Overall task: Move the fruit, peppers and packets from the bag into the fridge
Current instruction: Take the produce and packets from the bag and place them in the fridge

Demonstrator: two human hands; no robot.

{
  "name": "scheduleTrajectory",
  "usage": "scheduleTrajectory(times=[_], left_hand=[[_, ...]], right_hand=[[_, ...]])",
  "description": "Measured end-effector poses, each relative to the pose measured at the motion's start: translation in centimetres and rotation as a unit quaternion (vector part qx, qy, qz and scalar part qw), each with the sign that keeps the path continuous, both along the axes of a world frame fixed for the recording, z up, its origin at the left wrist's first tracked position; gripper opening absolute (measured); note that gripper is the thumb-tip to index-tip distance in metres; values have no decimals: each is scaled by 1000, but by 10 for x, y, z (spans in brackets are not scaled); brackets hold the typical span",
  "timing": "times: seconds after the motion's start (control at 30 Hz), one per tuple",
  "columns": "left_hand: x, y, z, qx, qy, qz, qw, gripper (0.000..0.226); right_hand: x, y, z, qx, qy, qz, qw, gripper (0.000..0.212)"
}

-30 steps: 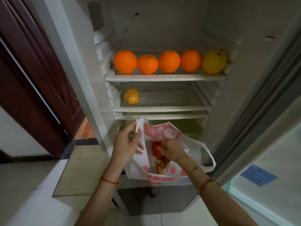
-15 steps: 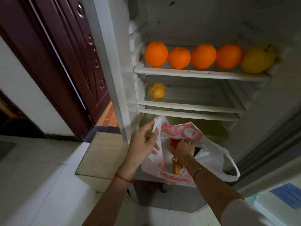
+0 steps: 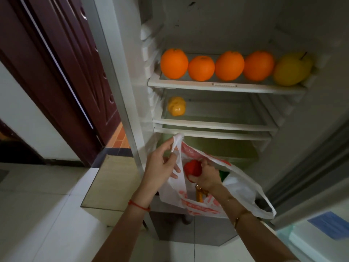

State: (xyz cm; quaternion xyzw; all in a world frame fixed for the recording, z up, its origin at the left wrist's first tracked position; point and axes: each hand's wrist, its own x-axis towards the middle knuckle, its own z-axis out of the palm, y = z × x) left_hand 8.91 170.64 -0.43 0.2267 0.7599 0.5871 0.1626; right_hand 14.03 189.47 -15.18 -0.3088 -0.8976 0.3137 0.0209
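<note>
A white plastic bag [image 3: 243, 188] with red print hangs in front of the open fridge. My left hand [image 3: 160, 165] pinches one of its handles and holds it up. Inside the bag's mouth, my right hand [image 3: 206, 176] grips a red pepper [image 3: 192, 168]. Orange packets [image 3: 199, 195] and something green [image 3: 224, 174] show deeper in the bag. Several oranges [image 3: 201, 68] and a yellow apple [image 3: 290, 70] line the top shelf [image 3: 224, 86]. A yellow pepper [image 3: 176, 108] lies at the left of the second shelf [image 3: 213, 124].
The fridge's left wall [image 3: 120, 72] stands beside a dark red door [image 3: 62, 59]. A low beige block [image 3: 109, 180] sits on the white tiled floor at the left. The fridge door [image 3: 321, 186] is swung open on the right. A green drawer [image 3: 226, 150] lies behind the bag.
My right hand has closed round the red pepper and raised it toward the bag's mouth. The view has swung left, so the fridge sits further right. The left hand keeps the handle.
</note>
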Motion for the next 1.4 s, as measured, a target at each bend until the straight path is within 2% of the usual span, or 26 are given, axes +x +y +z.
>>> scheduleTrajectory(times=[0.07, 0.17, 0.33, 0.47, 0.6, 0.83, 1.03, 1.27, 1.33, 1.4], left_hand=[[-1, 2, 1, 2, 1, 3, 1000, 48], [-3, 4, 2, 8, 5, 10, 1000, 46], [-7, 6, 6, 23, 9, 24, 999, 46], [-8, 6, 9, 28, -1, 29, 999, 45], [-9, 5, 8, 32, 5, 30, 999, 45], [-11, 0, 8, 25, 9, 28, 999, 44], [-11, -1, 9, 25, 10, 21, 999, 41], [-11, 1, 10, 21, 9, 8, 1000, 42], [-10, 2, 10, 21, 10, 4, 1000, 42], [-9, 3, 11, 20, 7, 2, 1000, 42]], right_hand=[[9, -4, 18, -94, 75, 30, 992, 86], [24, -10, 51, -160, 168, 37, 972, 75], [38, -12, 99, -175, 270, 69, 944, 72], [25, -6, 128, -142, 352, 32, 925, 78], [-5, 10, 147, -60, 368, 3, 928, 81], [-58, 32, 160, -14, 358, -11, 934, 81], [-85, 41, 156, -1, 323, -42, 945, 84], [-81, 37, 149, -4, 339, -52, 939, 88], [-73, 35, 147, 15, 343, -67, 937, 82], [-59, 33, 146, 59, 364, -92, 925, 57]])
